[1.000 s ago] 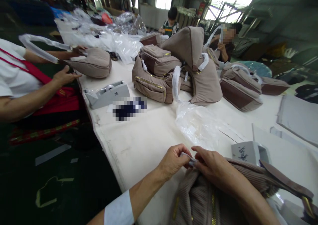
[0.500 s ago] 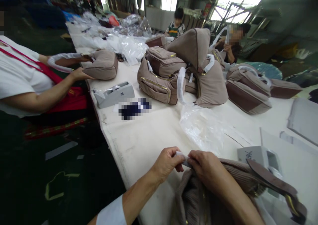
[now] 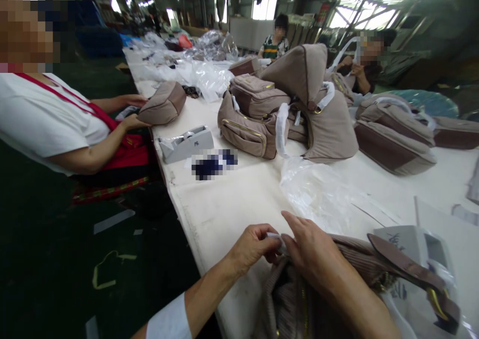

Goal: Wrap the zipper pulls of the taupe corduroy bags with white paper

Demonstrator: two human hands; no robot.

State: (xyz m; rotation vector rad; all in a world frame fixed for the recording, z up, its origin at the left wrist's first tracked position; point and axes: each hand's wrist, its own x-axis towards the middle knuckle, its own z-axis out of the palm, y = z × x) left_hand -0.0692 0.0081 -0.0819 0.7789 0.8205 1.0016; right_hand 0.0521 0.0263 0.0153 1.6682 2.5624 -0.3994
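Pinched between the fingertips of my left hand [image 3: 254,246] is a small white strip [image 3: 275,236], possibly tissue or tape, at the end of the bag's corner. My right hand [image 3: 314,246] lies over the bag just beside it, fingers stretched out and apart, its thumb close to the strip. Beneath my right arm stands a brown ribbed handbag [image 3: 290,304], its top open and dark inside, with a gold zip along the edge. A dark brown leather strap [image 3: 406,263] with gold hardware arches off its right side. My right forearm hides part of the bag.
Clear plastic wrapping [image 3: 318,194] lies beyond my hands. A grey tape dispenser [image 3: 407,236] stands behind the bag, another dispenser [image 3: 190,143] farther left. Several taupe bags [image 3: 247,134] are piled mid-table. At left a person in a red apron [image 3: 127,149] holds a taupe bag [image 3: 164,103].
My right hand's fingers have lifted and spread away from the strip, while my left hand keeps its pinch. The view has shifted left. The co-worker's bag has turned, its wrapped handle now mostly hidden.
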